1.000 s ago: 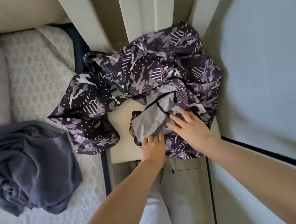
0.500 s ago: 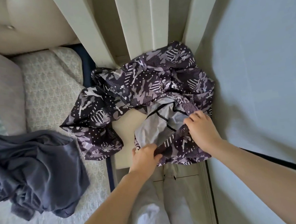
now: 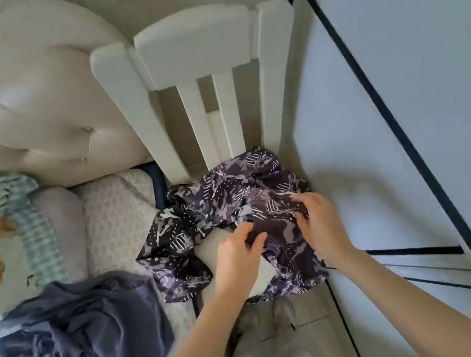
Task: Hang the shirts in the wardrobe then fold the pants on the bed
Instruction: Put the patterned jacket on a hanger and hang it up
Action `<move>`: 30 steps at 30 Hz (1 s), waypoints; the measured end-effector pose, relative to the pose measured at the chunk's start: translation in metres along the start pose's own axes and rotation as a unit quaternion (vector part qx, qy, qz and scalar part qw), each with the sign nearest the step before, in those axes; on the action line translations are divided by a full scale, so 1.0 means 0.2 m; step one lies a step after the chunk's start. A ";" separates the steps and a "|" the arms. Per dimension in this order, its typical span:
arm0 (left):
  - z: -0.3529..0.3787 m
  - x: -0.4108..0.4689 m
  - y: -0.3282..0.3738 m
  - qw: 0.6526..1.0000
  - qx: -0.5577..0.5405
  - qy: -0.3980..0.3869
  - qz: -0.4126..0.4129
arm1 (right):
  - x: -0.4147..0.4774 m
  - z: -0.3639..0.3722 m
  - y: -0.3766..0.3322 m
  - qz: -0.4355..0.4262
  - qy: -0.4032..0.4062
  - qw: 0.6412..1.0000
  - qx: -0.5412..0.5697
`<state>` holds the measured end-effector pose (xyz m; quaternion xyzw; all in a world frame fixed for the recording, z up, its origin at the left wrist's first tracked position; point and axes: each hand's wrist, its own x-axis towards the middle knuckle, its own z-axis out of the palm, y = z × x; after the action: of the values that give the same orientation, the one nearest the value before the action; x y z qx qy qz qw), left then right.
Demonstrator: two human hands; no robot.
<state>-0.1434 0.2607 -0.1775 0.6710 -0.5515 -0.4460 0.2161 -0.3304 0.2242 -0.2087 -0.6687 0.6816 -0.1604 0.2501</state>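
Observation:
A dark purple patterned shirt (image 3: pixel 219 200) lies crumpled on the seat of a cream wooden chair (image 3: pixel 194 46), one part spilling left onto the bed. My left hand (image 3: pixel 236 253) pinches the fabric near its front edge. My right hand (image 3: pixel 317 222) grips a bunch of the same shirt just to the right. A crumpled blue-grey garment (image 3: pixel 82 334) lies on the bed at lower left. The pale wardrobe door (image 3: pixel 410 78) with dark trim stands at the right.
A padded beige headboard (image 3: pixel 46 105) rises behind the bed at the left. A patterned pillow (image 3: pixel 5 237) lies at the far left on the light bedcover (image 3: pixel 116 220). The chair stands tight between bed and wardrobe. My legs in light trousers show at the bottom.
My view has tilted up, showing the chair back and headboard. Both hands have closed on the patterned shirt and gathered it, covering the grey inner lining seen earlier.

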 end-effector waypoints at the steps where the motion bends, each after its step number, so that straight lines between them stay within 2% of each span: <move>1: -0.02 -0.02 0.06 1.000 -0.015 0.007 0.008 | -0.04 -0.03 -0.02 0.023 0.005 1.000 0.016; 5: -0.08 -0.07 0.27 0.997 -0.039 0.018 0.058 | -0.21 -0.16 -0.13 0.121 0.038 0.986 0.104; 10: -0.16 -0.14 0.45 0.989 -0.041 0.020 0.141 | -0.38 -0.31 -0.32 0.218 0.068 0.941 0.249; 13: -0.20 -0.16 0.51 0.979 -0.026 0.030 0.198 | -0.45 -0.40 -0.45 0.180 0.055 0.944 0.273; 17: -0.26 -0.20 0.59 0.958 0.001 0.033 0.286 | -0.49 -0.40 -0.63 0.107 0.048 0.961 0.249; 21: -0.33 -0.26 0.68 0.929 0.030 0.034 0.366 | -0.46 -0.40 -0.72 0.153 0.127 0.953 0.229; 25: -0.42 -0.23 0.69 0.920 0.064 0.057 0.384 | -0.44 -0.50 -0.71 0.137 0.226 0.944 0.200; 27: -0.46 -0.20 0.65 0.914 0.059 0.087 0.392 | -0.44 -0.55 -0.69 0.118 0.247 0.944 0.186; 30: -0.48 -0.14 0.58 0.925 0.061 0.118 0.357 | -0.45 -0.65 -0.69 0.098 0.266 0.941 0.183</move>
<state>-0.1275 0.2333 -0.0274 0.4892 -0.7511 -0.2224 0.3835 -0.2887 0.2912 -0.0144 -0.4745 0.7441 -0.4293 0.1918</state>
